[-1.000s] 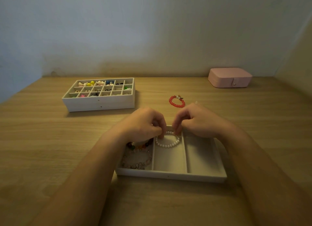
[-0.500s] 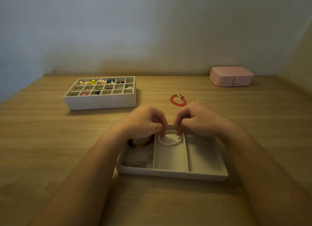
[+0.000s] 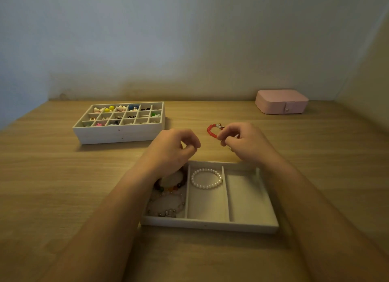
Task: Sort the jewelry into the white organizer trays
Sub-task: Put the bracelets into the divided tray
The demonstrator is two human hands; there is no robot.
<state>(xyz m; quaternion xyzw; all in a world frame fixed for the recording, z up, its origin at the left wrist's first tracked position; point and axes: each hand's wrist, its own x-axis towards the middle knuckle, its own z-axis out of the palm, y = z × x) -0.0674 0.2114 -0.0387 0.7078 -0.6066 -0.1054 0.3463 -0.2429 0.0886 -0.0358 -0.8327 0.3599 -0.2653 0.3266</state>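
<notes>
Both forearms are stretched forward from the near edge of the tabletop [image 3: 63, 176], and both hands are held just above the far rim of the three-slot tray [image 3: 210, 226], which sits mid-tabletop toward the near edge. The left hand [image 3: 170, 149] is raised over the tray's left slot with knuckles up; its grip is clenched, fingers curled in against the thumb, and nothing is seen in it. The right hand [image 3: 246, 142] is held past the far rim, palm down, fingers curled toward the thumb. Its fingertips overlap the near side of the red bracelet [image 3: 211, 131], which is seen toward the far edge; whether that grip is holding the bracelet cannot be told.

A pearl bracelet [image 3: 206, 188] lies flat in the far half of the middle slot, apart from both hands. Beaded bracelets [image 3: 170, 189] are piled in the left slot, partly hidden by the left wrist. A gridded tray [image 3: 117, 134] of small pieces is set toward the far left corner, and a pink box [image 3: 281, 101] by the far edge at the right.
</notes>
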